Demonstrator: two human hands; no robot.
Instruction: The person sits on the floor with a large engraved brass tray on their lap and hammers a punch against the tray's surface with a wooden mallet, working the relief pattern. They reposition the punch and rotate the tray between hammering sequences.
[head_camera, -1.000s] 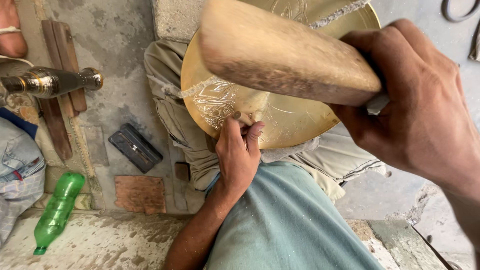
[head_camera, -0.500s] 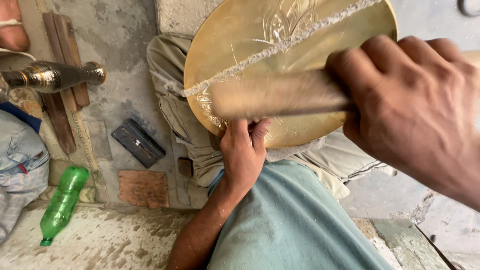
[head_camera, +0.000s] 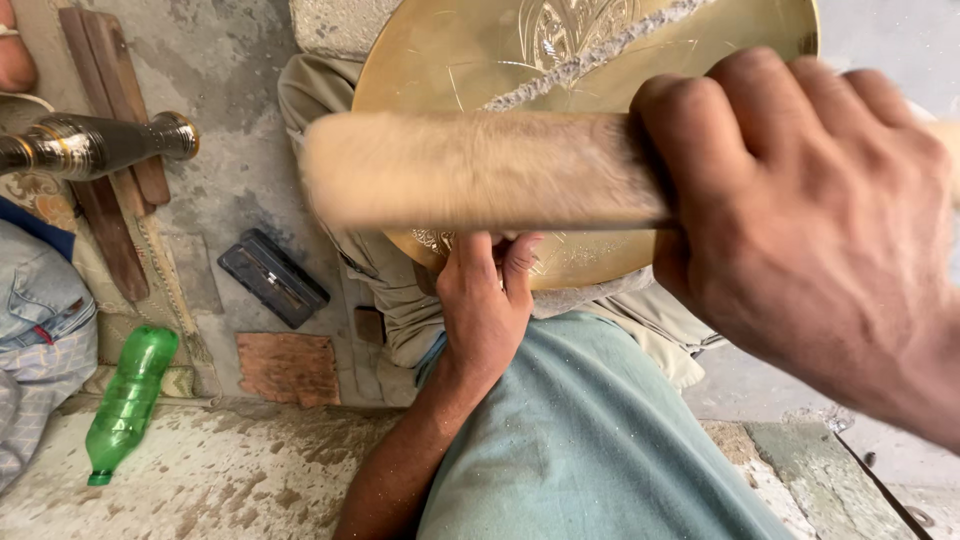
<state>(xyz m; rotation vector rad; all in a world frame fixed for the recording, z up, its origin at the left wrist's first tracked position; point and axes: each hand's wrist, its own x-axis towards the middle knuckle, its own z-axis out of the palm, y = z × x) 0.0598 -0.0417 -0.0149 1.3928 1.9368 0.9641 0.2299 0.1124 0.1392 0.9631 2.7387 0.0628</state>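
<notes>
Head view, right hand (head_camera: 810, 220) fingers (head_camera: 760, 90) wrapped around mallet (head_camera: 480, 170)

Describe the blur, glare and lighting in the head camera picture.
Head view: the pale wooden mallet is smeared by motion blur, edges soft; the right hand gripping it sits close to the lens, large and slightly soft. The left hand is sharper. The round engraved brass plate shows a mild sheen, no harsh glare. Light is even and diffuse, shadows faint; the green plastic bottle is crisp.
</notes>
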